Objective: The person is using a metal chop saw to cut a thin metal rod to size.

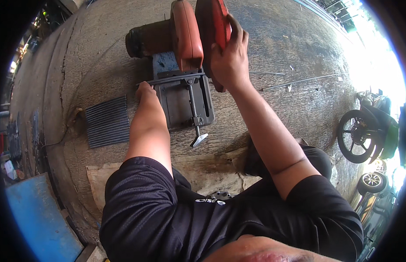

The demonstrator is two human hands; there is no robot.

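A cut-off saw with a red motor housing (188,37) stands on the ground before me, its dark metal base (176,105) toward me. My right hand (231,61) is wrapped round the edge of the red blade guard (222,26), thumb on the near side. At the base's left edge, my left hand (145,91) is closed at the left end of a thin metal rod (174,78) lying across the saw's clamp; its fingers are partly hidden. The clamp's screw shaft (192,100) runs toward me, ending in a pale handle (199,139).
Several cut rods (107,121) lie side by side left of my left forearm. Long thin rods (305,81) rest on the concrete at right. A blue sheet (43,218) is at lower left, a cloth (220,174) before my legs, a motorcycle (364,131) at far right.
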